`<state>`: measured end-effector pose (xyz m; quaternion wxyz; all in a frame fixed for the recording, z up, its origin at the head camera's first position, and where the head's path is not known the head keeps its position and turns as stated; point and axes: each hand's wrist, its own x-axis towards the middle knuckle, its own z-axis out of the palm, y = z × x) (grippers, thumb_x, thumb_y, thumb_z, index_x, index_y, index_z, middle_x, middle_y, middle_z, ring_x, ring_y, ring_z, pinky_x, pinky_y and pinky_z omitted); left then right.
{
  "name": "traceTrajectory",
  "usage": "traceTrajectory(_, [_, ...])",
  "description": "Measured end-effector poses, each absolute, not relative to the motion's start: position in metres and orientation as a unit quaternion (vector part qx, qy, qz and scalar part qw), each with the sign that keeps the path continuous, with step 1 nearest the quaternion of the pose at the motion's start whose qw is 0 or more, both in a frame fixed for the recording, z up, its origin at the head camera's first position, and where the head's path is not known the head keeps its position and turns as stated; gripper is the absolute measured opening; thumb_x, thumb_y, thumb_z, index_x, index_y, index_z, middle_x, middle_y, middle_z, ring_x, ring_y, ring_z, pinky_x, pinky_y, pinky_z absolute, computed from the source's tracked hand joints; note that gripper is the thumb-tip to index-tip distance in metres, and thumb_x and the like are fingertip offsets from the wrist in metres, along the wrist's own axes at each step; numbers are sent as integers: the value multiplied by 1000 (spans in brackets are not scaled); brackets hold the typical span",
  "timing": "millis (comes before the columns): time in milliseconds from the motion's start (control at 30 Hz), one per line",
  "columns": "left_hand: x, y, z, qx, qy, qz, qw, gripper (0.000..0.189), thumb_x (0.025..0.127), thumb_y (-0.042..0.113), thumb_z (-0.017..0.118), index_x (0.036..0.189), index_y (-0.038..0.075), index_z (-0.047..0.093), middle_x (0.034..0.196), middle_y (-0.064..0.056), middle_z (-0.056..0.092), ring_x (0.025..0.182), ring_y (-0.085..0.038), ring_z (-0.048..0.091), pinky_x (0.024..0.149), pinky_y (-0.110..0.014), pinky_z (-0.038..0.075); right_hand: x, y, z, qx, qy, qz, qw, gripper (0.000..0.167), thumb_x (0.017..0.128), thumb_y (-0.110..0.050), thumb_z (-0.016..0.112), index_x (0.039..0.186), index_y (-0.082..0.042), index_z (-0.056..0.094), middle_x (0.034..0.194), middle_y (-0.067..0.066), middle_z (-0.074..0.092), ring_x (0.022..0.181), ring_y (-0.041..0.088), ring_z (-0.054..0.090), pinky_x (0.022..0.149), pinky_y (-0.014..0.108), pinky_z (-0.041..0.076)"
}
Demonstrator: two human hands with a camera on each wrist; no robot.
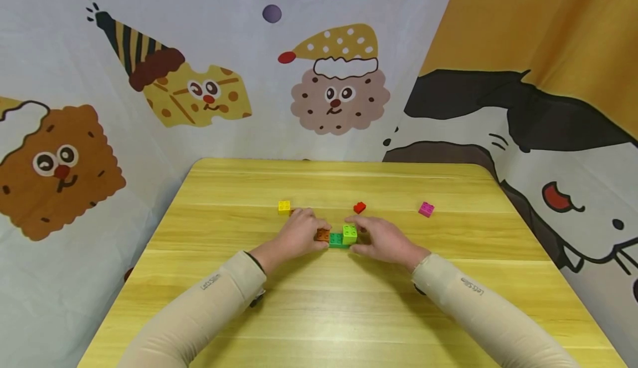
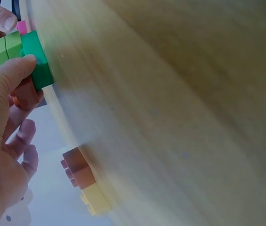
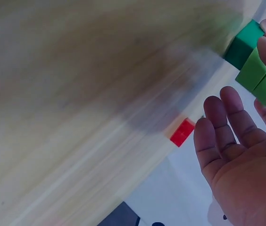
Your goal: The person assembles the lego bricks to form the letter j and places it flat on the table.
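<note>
My left hand [image 1: 299, 233] pinches a small block build near its left end, the thumb against the long green brick [image 2: 36, 61] and fingers behind an orange-brown brick [image 1: 323, 235]. That brown brick sits on the green one's left end. Two stacked lime bricks [image 3: 260, 77] rise from the right end, with bare studs of the green brick [image 1: 336, 239] between. Around the lime stack my right hand [image 1: 384, 239] is spread, thumb in front and index finger behind. Its other fingers [image 3: 234, 113] extend loosely; whether it touches the lime bricks I cannot tell.
Beyond the left hand lie a yellow brick [image 1: 284, 207] and a second brown brick [image 2: 78, 168], side by side. A red brick [image 1: 359, 207] lies behind the right hand, and a magenta brick [image 1: 426, 209] farther right. The wooden table [image 1: 329, 312] meets a printed cloth backdrop.
</note>
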<state>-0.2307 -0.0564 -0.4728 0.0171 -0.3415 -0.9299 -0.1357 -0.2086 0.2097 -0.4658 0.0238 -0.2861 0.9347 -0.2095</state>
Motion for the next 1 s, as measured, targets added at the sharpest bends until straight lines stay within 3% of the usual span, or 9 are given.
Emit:
traceTrajectory(400, [-229,-57,-473,-340,-929,-147,15,42,91,38,87,127,17,80,111,1,81,103,-24,62,103,-48,47,-217,234,-469,-251,945,-209,35,65,93,-37,85,149,-15,61,119,3,76,109,21,70,98,48,58])
traceTrajectory(800, [-230,-58,-473,-338,-932,-132,15,42,92,41,86,127,20,80,112,5,81,104,-22,62,103,-47,47,-234,285,-463,-180,959,-217,26,63,96,-29,82,151,-12,58,137,18,71,126,39,68,105,59,54])
traceTrajectory(1000, [-231,-57,-476,-334,-934,-126,12,42,92,42,85,129,22,79,114,6,80,103,-19,60,103,-45,46,-247,321,-457,-124,969,-214,15,61,100,-30,77,154,-10,55,138,21,67,115,36,67,95,57,55])
